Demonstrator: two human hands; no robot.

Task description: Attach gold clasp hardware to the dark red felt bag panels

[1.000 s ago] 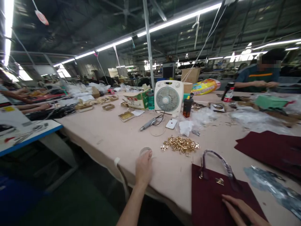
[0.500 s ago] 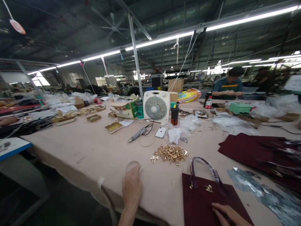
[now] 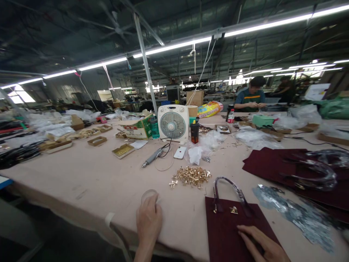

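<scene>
Left hand (image 3: 149, 220) at 7 o'clock is clamping clear plastic disc (image 3: 148, 195); right hand (image 3: 259, 245), fingers together, is pressing burgundy bag panel (image 3: 225, 233) flat at 5.

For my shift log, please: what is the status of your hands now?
Left hand touching clear cup. Right hand resting on maroon bag. Brass fittings lie beyond both, not in the way.

The left hand (image 3: 148, 222) covers most of a clear round piece (image 3: 148, 195), so its shape and depth can't be told. The near edge of the view cuts off the left forearm (image 3: 143, 253), the right hand (image 3: 259, 243) at the wrist, and the burgundy bag panel (image 3: 231, 233). Single brass fittings in the heap (image 3: 191, 177) are too small to tell apart. The stacked burgundy panels (image 3: 286, 171) run past the right edge.
</scene>
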